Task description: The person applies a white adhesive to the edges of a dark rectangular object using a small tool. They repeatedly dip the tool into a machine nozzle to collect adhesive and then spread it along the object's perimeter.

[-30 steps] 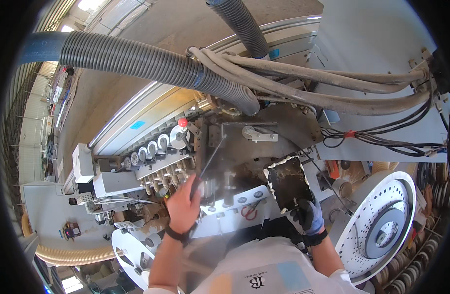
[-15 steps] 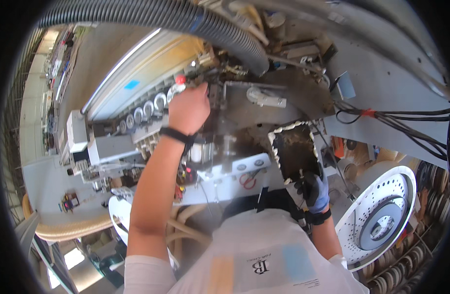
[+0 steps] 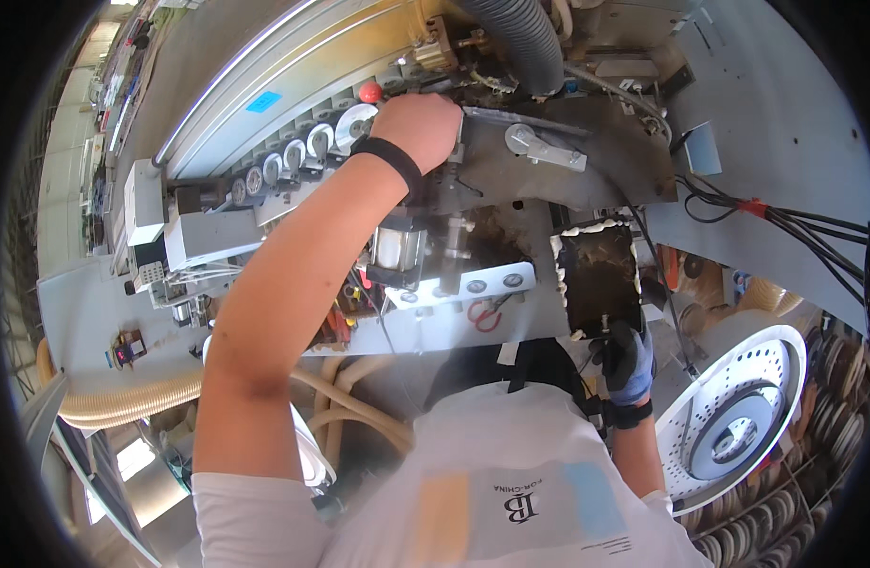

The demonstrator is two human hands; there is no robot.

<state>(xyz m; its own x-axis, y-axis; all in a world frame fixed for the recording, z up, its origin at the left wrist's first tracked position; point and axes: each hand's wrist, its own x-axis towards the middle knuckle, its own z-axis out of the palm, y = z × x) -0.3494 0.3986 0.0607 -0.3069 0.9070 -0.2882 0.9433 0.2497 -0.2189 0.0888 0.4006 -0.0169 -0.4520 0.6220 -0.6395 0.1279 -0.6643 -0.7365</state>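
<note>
My left hand [image 3: 419, 133], bare with a black wristband, reaches over the machine and is closed in a fist. Its fingertips are hidden, so what it holds cannot be made out. Just left of it are a red ball knob [image 3: 370, 92] and a row of pale rollers [image 3: 319, 141]. My right hand [image 3: 629, 364] wears a grey-blue glove and is closed on the near edge of a dark rectangular tray [image 3: 600, 275]. Whitish lumpy crust lines the tray's rim, and brown stains cover its inside. To the left of the tray sits a white strip with round holes [image 3: 463, 286].
A ribbed grey hose [image 3: 520, 43] hangs above the machine. Black cables [image 3: 785, 214] run along the grey panel at right. A perforated white disc [image 3: 738, 421] stands beside my right forearm. Red-handled scissors [image 3: 484, 317] lie near the machine's front edge.
The view has shifted, with the machine's bed showing higher up. My left arm reaches farther across, its fist now right of the red knob. My right hand still grips the tray.
</note>
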